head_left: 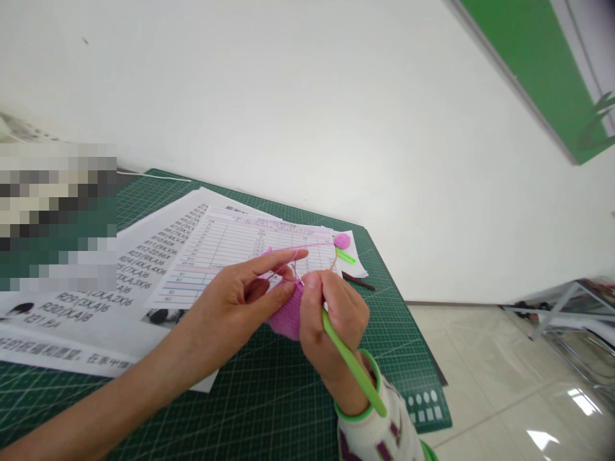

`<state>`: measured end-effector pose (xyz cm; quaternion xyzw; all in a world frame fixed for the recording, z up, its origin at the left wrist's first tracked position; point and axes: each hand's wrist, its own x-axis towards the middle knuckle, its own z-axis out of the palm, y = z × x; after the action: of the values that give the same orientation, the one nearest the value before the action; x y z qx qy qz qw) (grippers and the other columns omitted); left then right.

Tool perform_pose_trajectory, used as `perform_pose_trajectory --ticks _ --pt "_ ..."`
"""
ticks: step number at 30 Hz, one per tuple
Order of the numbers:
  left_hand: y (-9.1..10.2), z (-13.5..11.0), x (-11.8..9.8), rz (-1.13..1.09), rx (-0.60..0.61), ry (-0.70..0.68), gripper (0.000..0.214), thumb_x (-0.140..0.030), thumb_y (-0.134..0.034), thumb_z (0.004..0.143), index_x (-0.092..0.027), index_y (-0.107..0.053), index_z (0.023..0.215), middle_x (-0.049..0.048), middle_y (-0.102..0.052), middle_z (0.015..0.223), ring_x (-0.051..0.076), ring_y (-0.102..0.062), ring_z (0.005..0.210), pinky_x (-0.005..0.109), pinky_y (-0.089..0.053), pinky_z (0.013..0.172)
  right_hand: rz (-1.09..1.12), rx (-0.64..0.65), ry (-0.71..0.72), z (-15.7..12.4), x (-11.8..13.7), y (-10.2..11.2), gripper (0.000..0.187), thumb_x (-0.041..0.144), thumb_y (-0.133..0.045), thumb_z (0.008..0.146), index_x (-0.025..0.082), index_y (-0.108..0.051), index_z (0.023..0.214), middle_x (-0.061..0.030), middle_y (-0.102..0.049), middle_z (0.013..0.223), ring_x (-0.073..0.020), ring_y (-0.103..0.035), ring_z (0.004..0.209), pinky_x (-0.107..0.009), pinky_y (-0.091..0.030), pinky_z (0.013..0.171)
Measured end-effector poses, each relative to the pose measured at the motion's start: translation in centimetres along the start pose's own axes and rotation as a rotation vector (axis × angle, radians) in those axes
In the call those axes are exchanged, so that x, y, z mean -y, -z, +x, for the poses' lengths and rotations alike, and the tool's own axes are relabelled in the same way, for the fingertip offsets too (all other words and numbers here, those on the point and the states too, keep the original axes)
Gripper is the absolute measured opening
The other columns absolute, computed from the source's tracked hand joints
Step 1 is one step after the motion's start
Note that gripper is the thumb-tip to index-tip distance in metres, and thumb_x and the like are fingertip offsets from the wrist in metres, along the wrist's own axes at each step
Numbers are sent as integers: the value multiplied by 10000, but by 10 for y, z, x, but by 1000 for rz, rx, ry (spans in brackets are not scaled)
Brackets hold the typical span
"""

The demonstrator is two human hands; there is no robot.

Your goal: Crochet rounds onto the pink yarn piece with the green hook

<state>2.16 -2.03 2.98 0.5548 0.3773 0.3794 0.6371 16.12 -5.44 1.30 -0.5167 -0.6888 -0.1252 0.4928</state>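
Note:
My left hand (250, 288) pinches the edge of a pink crochet piece (287, 320), its index finger stretched out with pink yarn (312, 246) running over it. In my right hand (334, 314) is a crochet hook with a thick green handle (353, 362); the hook's tip meets the top edge of the piece, close to my left thumb. The yarn leads back to a small pink ball (342, 241) on the papers. Part of the crochet piece is hidden behind my fingers.
Printed sheets (192, 256) with rows of text and a table lie on a green cutting mat (384, 320). Beside the yarn ball are a bright green item (346, 257) and a dark thin stick (359, 282). A white wall (336, 115) rises behind; tiled floor (480, 378) is at right.

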Motion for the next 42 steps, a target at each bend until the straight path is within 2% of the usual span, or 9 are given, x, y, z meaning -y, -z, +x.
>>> perform_pose_trajectory --ticks 3,8,14,18,23,30,35,38,42 --pt "4 0 -1 -41 57 3 375 -313 -731 811 -316 -724 1186 -18 -713 844 172 -609 782 226 -450 640 22 6 -3 0 0 2 297 174 -430 964 217 -468 673 28 -502 552 -106 -445 521 -273 -334 543" --pt "3 -2 1 -182 99 19 344 -280 -719 813 -364 -734 1146 -39 -704 893 151 -608 849 191 -475 720 87 31 -43 3 0 6 286 187 -438 952 211 -488 671 35 -507 547 -97 -459 510 -262 -340 528" --pt "3 -5 4 -266 77 41 380 -234 -712 822 -370 -712 1177 -46 -699 880 138 -614 858 164 -468 711 221 70 -155 8 2 9 198 216 -565 898 190 -568 702 57 -591 584 -56 -502 506 -196 -384 512" --pt "3 -7 2 -289 74 51 394 -220 -717 806 -354 -714 1177 -35 -721 899 151 -620 858 184 -480 732 281 78 -194 10 3 13 187 208 -592 871 191 -575 686 74 -577 552 -46 -469 470 -185 -356 467" --pt "1 -8 -4 -287 62 55 393 -236 -752 769 -335 -734 1149 -30 -703 827 159 -622 800 193 -481 687 279 78 -160 8 3 15 243 274 -485 940 202 -571 724 52 -573 582 -66 -502 506 -200 -379 493" --pt "-2 -9 -2 -299 -18 46 455 -277 -772 760 -319 -695 1207 -23 -706 830 144 -613 771 174 -478 651 117 -2 -93 -3 7 2 217 167 -461 944 206 -483 732 35 -518 599 -94 -470 547 -251 -335 545" --pt "-8 -9 1 -314 -61 46 454 -296 -780 762 -291 -675 1205 -28 -704 845 132 -621 763 160 -463 617 105 -42 -116 -9 11 -3 180 202 -418 974 211 -477 804 24 -547 652 -100 -498 573 -246 -351 549" --pt "-7 -9 0 -324 -44 52 440 -295 -786 758 -283 -684 1186 -31 -699 823 130 -626 748 158 -461 597 154 -27 -120 -7 10 1 185 245 -411 979 210 -503 823 27 -579 664 -94 -539 590 -228 -387 554" --pt "-3 -11 -3 -342 -9 57 453 -294 -788 750 -292 -683 1191 -27 -704 818 142 -643 725 180 -488 606 250 62 -128 2 6 11 200 267 -481 957 206 -557 783 52 -595 634 -67 -534 553 -196 -399 532"
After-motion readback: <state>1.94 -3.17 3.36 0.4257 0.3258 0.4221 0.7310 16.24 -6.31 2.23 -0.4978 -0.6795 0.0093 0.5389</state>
